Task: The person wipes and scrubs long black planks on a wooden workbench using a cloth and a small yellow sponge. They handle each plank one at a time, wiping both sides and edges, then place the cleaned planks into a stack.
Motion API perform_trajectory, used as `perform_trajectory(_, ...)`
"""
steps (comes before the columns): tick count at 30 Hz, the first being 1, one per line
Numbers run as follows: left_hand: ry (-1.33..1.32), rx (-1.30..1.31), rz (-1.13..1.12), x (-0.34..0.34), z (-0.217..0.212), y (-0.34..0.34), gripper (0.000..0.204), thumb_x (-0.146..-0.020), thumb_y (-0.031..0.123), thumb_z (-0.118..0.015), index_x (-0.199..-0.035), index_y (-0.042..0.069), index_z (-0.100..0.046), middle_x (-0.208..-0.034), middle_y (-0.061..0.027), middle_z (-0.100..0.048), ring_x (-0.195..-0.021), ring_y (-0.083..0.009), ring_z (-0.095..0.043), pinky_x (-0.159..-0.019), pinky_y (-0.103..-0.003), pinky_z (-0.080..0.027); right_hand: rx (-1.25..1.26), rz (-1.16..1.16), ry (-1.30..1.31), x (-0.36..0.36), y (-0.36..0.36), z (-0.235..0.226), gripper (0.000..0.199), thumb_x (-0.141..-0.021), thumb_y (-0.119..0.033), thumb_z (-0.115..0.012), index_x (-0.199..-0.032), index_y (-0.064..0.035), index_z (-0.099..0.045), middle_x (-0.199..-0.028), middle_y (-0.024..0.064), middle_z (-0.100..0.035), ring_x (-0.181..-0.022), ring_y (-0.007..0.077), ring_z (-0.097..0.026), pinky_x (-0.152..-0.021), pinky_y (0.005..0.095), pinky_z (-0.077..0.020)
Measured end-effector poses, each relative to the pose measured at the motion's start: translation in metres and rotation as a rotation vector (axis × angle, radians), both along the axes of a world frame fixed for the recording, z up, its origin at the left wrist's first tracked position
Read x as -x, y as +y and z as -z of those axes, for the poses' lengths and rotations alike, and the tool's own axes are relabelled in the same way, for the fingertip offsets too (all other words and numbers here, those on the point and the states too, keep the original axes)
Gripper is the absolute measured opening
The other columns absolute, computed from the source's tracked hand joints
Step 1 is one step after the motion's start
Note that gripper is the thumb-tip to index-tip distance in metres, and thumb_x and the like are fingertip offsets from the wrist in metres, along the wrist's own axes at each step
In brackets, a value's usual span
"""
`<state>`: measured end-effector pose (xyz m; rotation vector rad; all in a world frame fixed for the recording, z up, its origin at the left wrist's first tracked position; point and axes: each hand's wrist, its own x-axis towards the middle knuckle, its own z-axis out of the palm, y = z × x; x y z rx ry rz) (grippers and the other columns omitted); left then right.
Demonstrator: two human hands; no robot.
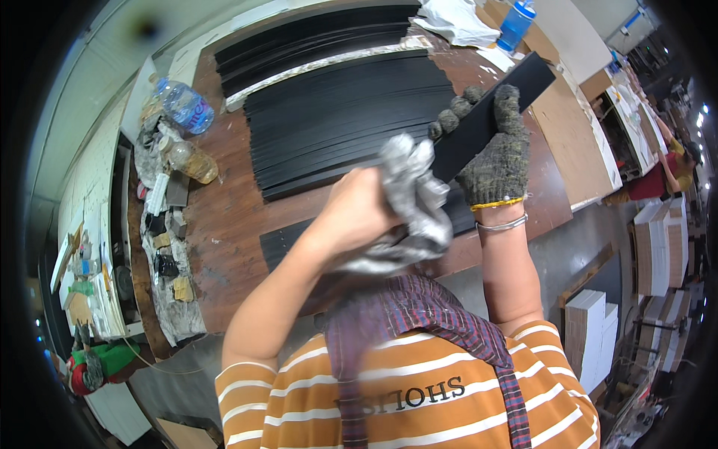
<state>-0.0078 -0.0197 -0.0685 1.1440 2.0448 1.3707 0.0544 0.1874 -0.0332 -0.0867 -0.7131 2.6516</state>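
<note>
My right hand (493, 153), in a dark grey knit glove with a yellow cuff edge, grips a long flat black board (527, 81). The board slants up to the right, thumb on its face and fingers curled at its far edge. Bare, my left hand (357, 200) clutches a crumpled grey and white rag (419, 198), blurred by motion, against the board's lower end. Beyond both hands lies a wide stack of black boards (344, 112) on the brown table (228, 247). Another black board (280, 243) lies nearer to me, partly hidden by my left arm.
A second row of black boards (314, 45) lies at the back. Two plastic bottles, one clear (185, 105) and one holding brownish liquid (191, 159), stand at the left. A blue bottle (516, 26) and white plastic bag (458, 21) sit far right. People work at both sides.
</note>
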Motion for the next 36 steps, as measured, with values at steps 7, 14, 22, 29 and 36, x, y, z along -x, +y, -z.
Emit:
perform_trajectory(7, -0.169, 0.454, -0.130, 0.019, 0.038, -0.106, 0.025, -0.083, 0.015, -0.071, -0.105, 0.004, -0.071, -0.102, -0.0201, -0.074, -0.099, -0.0329, -0.072, -0.091, -0.042, -0.053, -0.150, 0.378, -0.132, -0.034, 0.054, -0.017, 0.045, -0.099, -0.045, -0.061, -0.103, 0.0001, -0.061, -0.083, 0.0128, -0.063, -0.074, 0.0312, -0.062, -0.076, 0.0486, -0.0538)
perform_trajectory(14, -0.042, 0.378, -0.165, 0.018, 0.000, -0.065, 0.040, -0.083, 0.011, -0.062, -0.122, -0.001, -0.062, -0.106, -0.0148, -0.070, -0.092, -0.0257, -0.067, -0.083, -0.040, -0.053, -0.039, 0.130, -0.135, -0.014, 0.019, -0.002, 0.043, -0.101, -0.040, -0.060, -0.111, 0.0019, -0.060, -0.089, 0.0156, -0.064, -0.077, 0.0317, -0.063, -0.076, 0.0484, -0.0554)
perform_trajectory(22, -0.489, -0.184, 0.110, -0.008, 0.003, -0.013, 0.044, -0.084, 0.014, -0.059, -0.126, -0.001, -0.063, -0.106, -0.0018, -0.063, -0.094, -0.0093, -0.054, -0.086, -0.025, -0.046, -0.068, 0.177, -0.229, -0.018, 0.010, 0.005, 0.045, -0.102, -0.045, -0.056, -0.110, -0.0009, -0.058, -0.087, 0.0120, -0.063, -0.077, 0.0287, -0.064, -0.075, 0.0470, -0.0548)
perform_trajectory(29, 0.590, 0.513, -0.417, 0.036, -0.007, -0.066, 0.048, -0.086, 0.022, -0.065, -0.127, -0.003, -0.065, -0.131, -0.0247, -0.065, -0.129, -0.0367, -0.057, -0.109, -0.043, -0.043, 0.061, 0.291, -0.191, -0.025, 0.031, 0.012, 0.044, -0.101, -0.046, -0.058, -0.106, -0.0021, -0.058, -0.086, 0.0137, -0.061, -0.077, 0.0329, -0.060, -0.079, 0.0493, -0.0527)
perform_trajectory(36, 0.046, 0.345, -0.317, -0.011, 0.018, -0.105, 0.049, -0.078, 0.028, -0.085, -0.114, -0.003, -0.072, -0.102, -0.0219, -0.075, -0.100, -0.0280, -0.074, -0.085, -0.033, -0.055, 0.020, 0.147, -0.050, -0.017, 0.014, 0.044, 0.032, -0.101, -0.033, -0.062, -0.105, -0.0020, -0.057, -0.089, 0.0150, -0.063, -0.082, 0.0312, -0.061, -0.084, 0.0465, -0.0524)
